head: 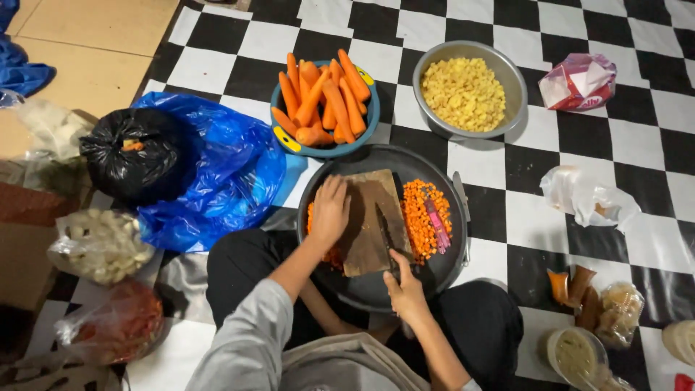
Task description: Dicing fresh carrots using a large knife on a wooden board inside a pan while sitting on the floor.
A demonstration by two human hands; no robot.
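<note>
Item: dark round tray [427, 271], wooden board [369, 224] at its centre. Our left hand [329, 211] lies open, flat on the board's left edge; our right hand [405, 288] closes around the knife [386, 235]. Diced carrot [420, 217] heaps along the right edge. We judge: sweep gently, blade low.

Left hand [329, 210] presses flat on the wooden cutting board [373, 217] in the dark tray [434, 271]; right hand [405, 289] grips the knife [385, 232] beside diced carrot [421, 217].
</note>
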